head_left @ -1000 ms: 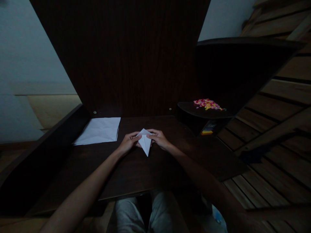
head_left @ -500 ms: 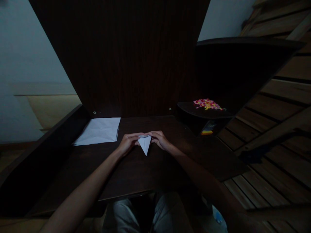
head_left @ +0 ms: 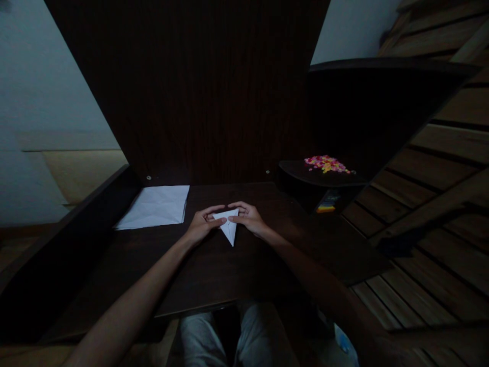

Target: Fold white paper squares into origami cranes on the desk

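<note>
A small white folded paper (head_left: pixel 230 232), shaped like a triangle with its point toward me, is between my two hands over the dark desk. My left hand (head_left: pixel 202 223) grips its left side, thumb on the upper face and fingers behind the top edge. From the other side, my right hand (head_left: pixel 250 220) holds it likewise, its thumb near the centre crease. The thumbs almost meet on the paper. Parts of the fingers behind it are hidden.
White paper sheets (head_left: pixel 156 205) lie stacked at the desk's back left. Small pink, red and yellow pieces (head_left: pixel 328 164) are heaped on a corner shelf (head_left: pixel 305 175) at right. A yellow-edged item (head_left: pixel 326 208) sits beneath it. A dark side panel (head_left: pixel 72 255) borders the left.
Both thumbs have come onto the paper's upper face. The folded paper has turned slightly, its tip shifting a little right, and its top edge now looks flatter and wider.
</note>
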`<state>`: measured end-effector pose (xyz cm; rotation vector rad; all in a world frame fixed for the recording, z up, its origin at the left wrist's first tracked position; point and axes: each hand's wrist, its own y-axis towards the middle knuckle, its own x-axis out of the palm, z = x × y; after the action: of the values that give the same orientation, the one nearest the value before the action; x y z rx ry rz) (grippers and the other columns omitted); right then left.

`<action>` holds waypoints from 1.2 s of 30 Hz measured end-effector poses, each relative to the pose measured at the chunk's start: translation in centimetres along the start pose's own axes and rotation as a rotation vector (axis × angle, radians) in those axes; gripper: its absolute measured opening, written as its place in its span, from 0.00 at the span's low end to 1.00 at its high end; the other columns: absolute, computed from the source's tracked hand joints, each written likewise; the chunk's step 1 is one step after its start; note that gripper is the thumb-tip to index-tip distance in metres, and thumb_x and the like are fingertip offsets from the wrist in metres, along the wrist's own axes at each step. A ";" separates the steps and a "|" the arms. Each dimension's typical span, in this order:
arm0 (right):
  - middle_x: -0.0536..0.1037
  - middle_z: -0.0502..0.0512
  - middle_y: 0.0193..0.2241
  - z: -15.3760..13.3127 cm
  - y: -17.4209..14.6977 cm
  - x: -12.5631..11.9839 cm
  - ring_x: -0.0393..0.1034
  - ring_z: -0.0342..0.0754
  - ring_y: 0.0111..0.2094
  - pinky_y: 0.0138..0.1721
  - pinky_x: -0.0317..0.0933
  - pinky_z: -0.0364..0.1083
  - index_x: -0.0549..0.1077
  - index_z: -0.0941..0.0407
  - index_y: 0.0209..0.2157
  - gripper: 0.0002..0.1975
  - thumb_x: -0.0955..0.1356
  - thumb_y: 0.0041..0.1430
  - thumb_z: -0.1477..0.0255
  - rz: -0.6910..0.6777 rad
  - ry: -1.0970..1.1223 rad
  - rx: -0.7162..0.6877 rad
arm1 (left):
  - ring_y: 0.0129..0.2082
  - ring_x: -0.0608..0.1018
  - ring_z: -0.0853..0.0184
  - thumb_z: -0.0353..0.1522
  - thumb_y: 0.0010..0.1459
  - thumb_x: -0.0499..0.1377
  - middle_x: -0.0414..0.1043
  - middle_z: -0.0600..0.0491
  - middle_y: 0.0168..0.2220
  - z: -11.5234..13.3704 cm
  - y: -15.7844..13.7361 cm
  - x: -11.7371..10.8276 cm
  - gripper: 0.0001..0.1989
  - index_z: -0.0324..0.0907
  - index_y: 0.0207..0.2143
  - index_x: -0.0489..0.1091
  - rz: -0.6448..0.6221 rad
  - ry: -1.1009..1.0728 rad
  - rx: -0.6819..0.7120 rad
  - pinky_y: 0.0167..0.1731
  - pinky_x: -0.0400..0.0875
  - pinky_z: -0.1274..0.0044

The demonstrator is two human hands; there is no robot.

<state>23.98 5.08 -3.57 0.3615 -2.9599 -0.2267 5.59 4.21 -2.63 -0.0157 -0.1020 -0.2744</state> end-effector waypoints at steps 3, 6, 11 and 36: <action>0.78 0.51 0.30 -0.1 -0.1 0.0 0.72 0.44 0.29 0.29 0.64 0.42 0.74 0.56 0.38 0.17 0.74 0.43 0.69 -0.008 -0.001 0.031 | 0.29 0.78 0.67 0.33 0.37 0.72 0.78 0.52 0.30 -0.1 0.1 -0.3 0.32 0.38 0.49 0.72 -0.009 -0.001 0.032 0.33 0.70 0.76; 0.77 0.50 0.29 -0.2 -0.1 0.1 0.71 0.43 0.29 0.28 0.62 0.41 0.74 0.55 0.37 0.15 0.73 0.45 0.69 -0.031 0.013 0.055 | 0.25 0.76 0.70 0.32 0.37 0.72 0.76 0.55 0.25 0.0 0.1 -0.4 0.30 0.38 0.46 0.73 -0.016 0.028 0.051 0.30 0.69 0.78; 0.76 0.49 0.27 -0.4 -0.1 0.1 0.69 0.43 0.27 0.28 0.60 0.40 0.75 0.55 0.36 0.14 0.72 0.45 0.68 -0.044 0.039 0.051 | 0.27 0.77 0.67 0.35 0.38 0.72 0.77 0.52 0.27 0.4 -0.1 -0.3 0.28 0.37 0.44 0.74 0.004 -0.012 0.008 0.30 0.70 0.77; 0.79 0.52 0.29 0.0 0.1 -0.1 0.71 0.43 0.28 0.27 0.63 0.41 0.79 0.56 0.33 0.12 0.73 0.45 0.66 -0.024 0.031 0.060 | 0.32 0.80 0.62 0.36 0.30 0.74 0.80 0.48 0.32 0.4 -0.3 0.2 0.25 0.37 0.34 0.76 0.033 -0.020 0.029 0.38 0.74 0.70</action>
<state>24.01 5.22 -3.61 0.4044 -2.9384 -0.1342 5.70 3.90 -2.25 0.0089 -0.1257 -0.2402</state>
